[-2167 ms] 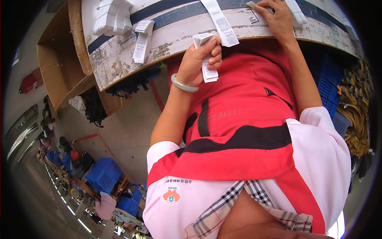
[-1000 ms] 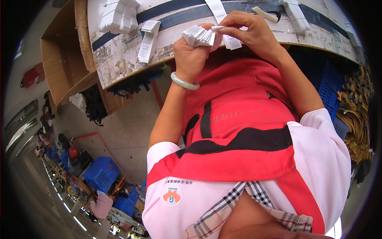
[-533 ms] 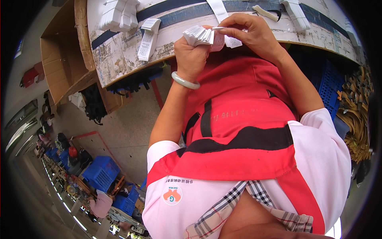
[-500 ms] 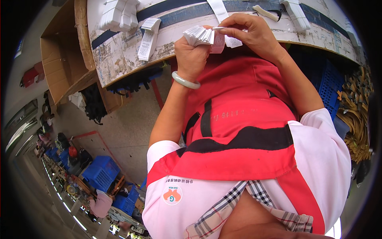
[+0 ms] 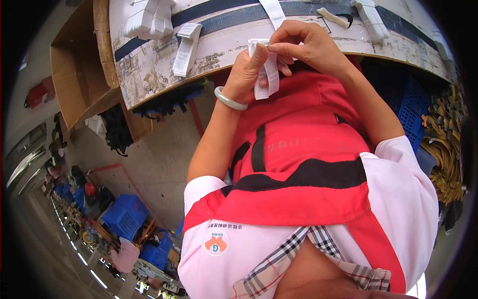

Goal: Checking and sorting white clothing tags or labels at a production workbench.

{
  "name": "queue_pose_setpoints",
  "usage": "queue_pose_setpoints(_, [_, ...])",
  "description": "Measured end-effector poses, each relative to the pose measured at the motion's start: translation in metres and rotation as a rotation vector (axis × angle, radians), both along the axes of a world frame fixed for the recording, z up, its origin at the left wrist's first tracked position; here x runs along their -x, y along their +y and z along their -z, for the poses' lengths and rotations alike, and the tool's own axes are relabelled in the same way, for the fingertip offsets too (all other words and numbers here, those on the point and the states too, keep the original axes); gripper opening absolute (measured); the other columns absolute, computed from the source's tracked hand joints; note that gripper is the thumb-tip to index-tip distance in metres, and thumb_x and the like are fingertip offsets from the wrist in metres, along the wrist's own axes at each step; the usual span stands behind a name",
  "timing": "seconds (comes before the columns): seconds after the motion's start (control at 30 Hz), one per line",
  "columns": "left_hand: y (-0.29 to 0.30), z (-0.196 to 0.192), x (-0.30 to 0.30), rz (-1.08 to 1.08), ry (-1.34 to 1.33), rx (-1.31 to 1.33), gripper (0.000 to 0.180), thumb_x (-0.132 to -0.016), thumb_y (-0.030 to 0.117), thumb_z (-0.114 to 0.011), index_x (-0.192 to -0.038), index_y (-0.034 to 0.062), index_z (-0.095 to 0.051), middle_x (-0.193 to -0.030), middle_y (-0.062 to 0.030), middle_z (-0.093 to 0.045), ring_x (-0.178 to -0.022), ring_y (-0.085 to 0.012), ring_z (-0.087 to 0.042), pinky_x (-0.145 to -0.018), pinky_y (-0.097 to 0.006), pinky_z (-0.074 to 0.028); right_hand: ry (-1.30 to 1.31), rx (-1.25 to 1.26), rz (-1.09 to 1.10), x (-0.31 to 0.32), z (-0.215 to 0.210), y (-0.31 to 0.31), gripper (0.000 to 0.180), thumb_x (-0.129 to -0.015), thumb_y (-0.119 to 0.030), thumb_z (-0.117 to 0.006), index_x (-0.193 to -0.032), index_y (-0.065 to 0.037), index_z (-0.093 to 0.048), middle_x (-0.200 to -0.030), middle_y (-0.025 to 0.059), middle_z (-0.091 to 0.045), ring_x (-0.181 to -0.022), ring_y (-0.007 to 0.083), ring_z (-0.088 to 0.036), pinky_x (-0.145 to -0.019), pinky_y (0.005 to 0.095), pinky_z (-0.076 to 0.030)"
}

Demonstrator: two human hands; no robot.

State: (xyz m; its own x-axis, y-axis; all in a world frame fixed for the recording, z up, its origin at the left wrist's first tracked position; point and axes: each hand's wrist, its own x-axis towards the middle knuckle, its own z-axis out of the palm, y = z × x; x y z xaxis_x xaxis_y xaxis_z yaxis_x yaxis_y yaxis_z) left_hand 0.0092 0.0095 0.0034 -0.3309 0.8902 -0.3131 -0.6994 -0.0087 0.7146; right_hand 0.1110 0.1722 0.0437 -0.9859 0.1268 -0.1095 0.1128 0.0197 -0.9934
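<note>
My left hand [image 5: 243,74] grips a stack of white printed labels [image 5: 267,82], its thumb on the top edge and the long strips hanging over the red apron. My right hand [image 5: 309,47] pinches at the upper end of the same stack with thumb and forefinger. Whether a single label is between those fingertips is too small to make out. On the table just left of my hands lies a folded bundle of printed labels [image 5: 186,52]. A white strip [image 5: 273,12] lies on the table behind my right hand.
The worn table [image 5: 214,62] carries white label stacks at back left [image 5: 148,20] and back right [image 5: 369,20], plus a cream-coloured strip [image 5: 333,18]. An open cardboard box [image 5: 79,74] stands left. Blue crates [image 5: 412,112] and brown strips [image 5: 444,149] are at right. Another person [image 5: 125,255] sits far off.
My left hand has turned, so the labels that were fanned upward now hang down toward me. My right hand has come in slightly and meets the stack's top.
</note>
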Motion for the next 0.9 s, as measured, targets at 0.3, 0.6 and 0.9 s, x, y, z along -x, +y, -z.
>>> queue_pose_setpoints(0.3, [0.001,0.007,-0.002,-0.013,0.020,0.013,0.027,-0.096,0.021,-0.061,-0.109,-0.0017,-0.059,-0.076,-0.0029,-0.056,-0.069,-0.0149,-0.060,-0.061,-0.026,-0.049,0.372,-0.953,0.347,0.028,0.044,0.039,0.012,-0.074,-0.014,-0.076,-0.083,-0.007,-0.071,-0.090,0.0094,-0.061,-0.087,0.0281,-0.057,-0.076,0.0366,-0.047])
queue_pose_setpoints(0.6, [0.007,0.007,0.005,-0.462,0.834,0.047,0.014,-0.083,-0.004,-0.066,-0.095,0.0009,-0.069,-0.084,-0.0028,-0.069,-0.075,-0.0085,-0.062,-0.067,-0.022,-0.050,0.268,-0.556,0.195,0.011,0.026,0.015,0.015,-0.087,-0.015,-0.070,-0.099,-0.005,-0.070,-0.105,0.0033,-0.060,-0.089,0.0135,-0.058,-0.080,0.0258,-0.047])
queue_pose_setpoints(0.9, [-0.005,0.004,0.004,-0.349,0.687,0.017,0.020,-0.081,-0.007,-0.063,-0.099,-0.0004,-0.071,-0.081,-0.0033,-0.070,-0.072,-0.0084,-0.063,-0.064,-0.023,-0.052,0.058,-0.262,0.098,0.002,0.005,0.013,0.017,-0.091,-0.018,-0.067,-0.099,-0.003,-0.071,-0.086,-0.0004,-0.066,-0.077,0.0061,-0.057,-0.070,0.0211,-0.048])
